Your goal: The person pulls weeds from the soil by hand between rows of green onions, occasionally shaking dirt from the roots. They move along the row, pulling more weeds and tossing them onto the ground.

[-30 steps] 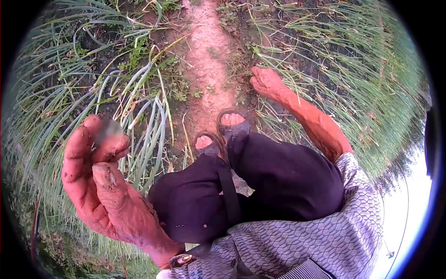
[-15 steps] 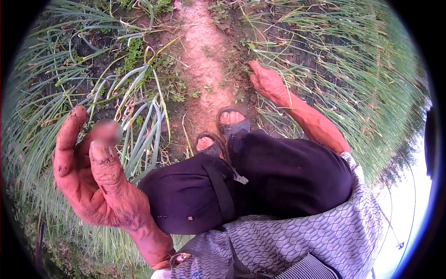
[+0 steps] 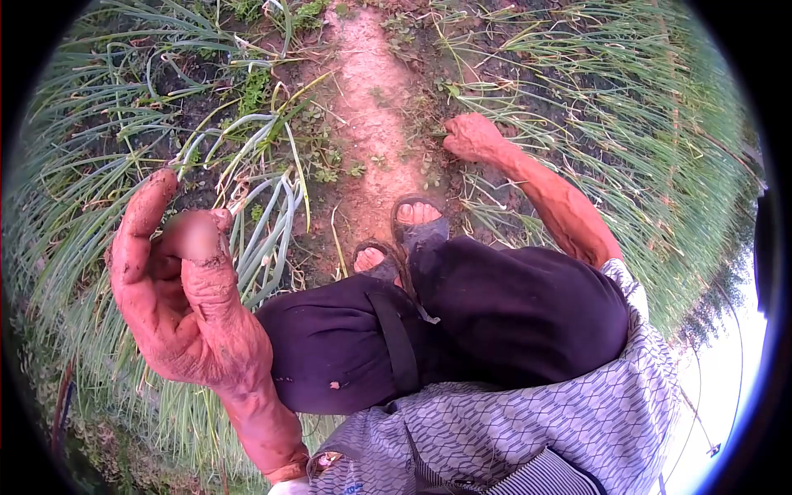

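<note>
My left hand (image 3: 186, 289) is raised on the left, in front of the green onion plants (image 3: 268, 239). Mud marks its skin. Its fingers are bent but apart, with nothing visible between them; a blurred patch covers part of the thumb and a finger. Low at the right edge of the dirt path, my right hand (image 3: 474, 138) is closed among small weeds (image 3: 425, 136) and onion leaves. Its fingertips are turned down and hidden, so whatever they hold cannot be made out.
A bare dirt path (image 3: 371, 91) runs ahead between two onion beds, with dense onion leaves (image 3: 610, 107) on the right. My sandaled feet (image 3: 417, 216) rest on the path, below bent knees in dark trousers (image 3: 520, 305). Low weeds (image 3: 326, 157) grow along the path's left edge.
My left hand has shifted a little right and upward, its thumb and fingers drawn closer. My right hand has curled more tightly near the same spot. The view has moved slightly.
</note>
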The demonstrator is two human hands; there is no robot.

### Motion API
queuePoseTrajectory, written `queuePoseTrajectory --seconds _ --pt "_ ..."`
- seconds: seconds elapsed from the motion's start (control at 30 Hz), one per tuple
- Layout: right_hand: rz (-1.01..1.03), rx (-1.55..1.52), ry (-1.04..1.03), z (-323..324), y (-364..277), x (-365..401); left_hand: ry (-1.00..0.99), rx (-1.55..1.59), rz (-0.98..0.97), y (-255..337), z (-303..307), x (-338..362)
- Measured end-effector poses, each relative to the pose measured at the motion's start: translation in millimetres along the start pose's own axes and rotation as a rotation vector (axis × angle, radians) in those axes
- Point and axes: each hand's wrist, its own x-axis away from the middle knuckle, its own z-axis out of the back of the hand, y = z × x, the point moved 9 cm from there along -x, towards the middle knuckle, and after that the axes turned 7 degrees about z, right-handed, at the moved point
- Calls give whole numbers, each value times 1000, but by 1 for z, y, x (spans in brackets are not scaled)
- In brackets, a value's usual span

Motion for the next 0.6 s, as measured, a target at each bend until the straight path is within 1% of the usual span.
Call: queuePoseTrajectory --seconds 0.03,0.07,0.13,0.17,0.27,0.3,0.4,0.53,0.6 --pt "322 135 -14 3 -19 3 4 -2 -8 1 0 1" --pt "144 -258 -141 -10 1 6 7 -12 -2 1 0 2" --pt "-238 -1036 -389 -23 2 33 13 -31 14 3 -1 3" --pt "-265 -1116 -316 -14 -4 39 11 -27 16 4 -2 3" --pt "-184 -1084 -119 3 -7 39 -1 -14 5 6 -7 3" --pt "-195 -1077 -76 3 -9 34 -9 -12 -6 7 -8 3" --pt "-226 -854 240 25 -14 28 -18 -41 -3 8 -13 3" --pt "-52 -329 388 37 -42 12 -19 -53 -7 6 -15 2" --pt "-35 -282 442 35 -41 10 -18 -93 -14 6 -15 1"
